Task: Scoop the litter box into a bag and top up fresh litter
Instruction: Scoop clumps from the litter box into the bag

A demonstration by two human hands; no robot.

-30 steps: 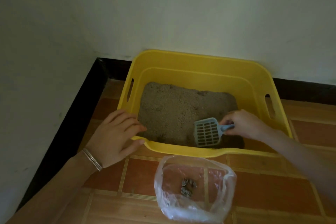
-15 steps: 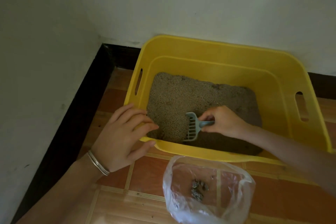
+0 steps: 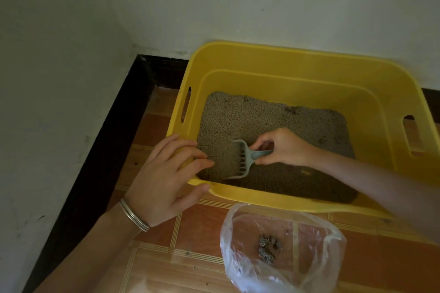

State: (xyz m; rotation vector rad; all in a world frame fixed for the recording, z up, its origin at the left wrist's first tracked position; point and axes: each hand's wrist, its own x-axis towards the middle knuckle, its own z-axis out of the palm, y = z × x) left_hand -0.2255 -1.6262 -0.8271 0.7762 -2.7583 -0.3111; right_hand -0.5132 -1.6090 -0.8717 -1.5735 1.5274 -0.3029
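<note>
We see one yellow litter box set in the corner against the white wall, its right rim cut off by the picture's edge and its near-right corner hidden behind our right forearm. Our right hand reaches into the box and pinches the handle of the one grey-blue scoop between thumb and curled fingers; the end of the handle is hidden inside the grip. The scoop's slotted head lies in the grey-brown litter near the box's front-left corner, and we cannot tell how deep it is dug in or whether it carries anything. Our left hand rests on the box's front-left corner, fingers straight and slightly spread over the rim, thumb along the outer wall below; the rim under the palm is hidden. On that wrist sit thin silver bangles, two or three, hard to count. Two handle slots show in the box, one on each side wall. One clear plastic bag stands open on the orange tiled floor just in front of the box, its lower part cut off by the bottom edge. Inside it lies one small cluster of dark clumps, too bunched for us to count.
</note>
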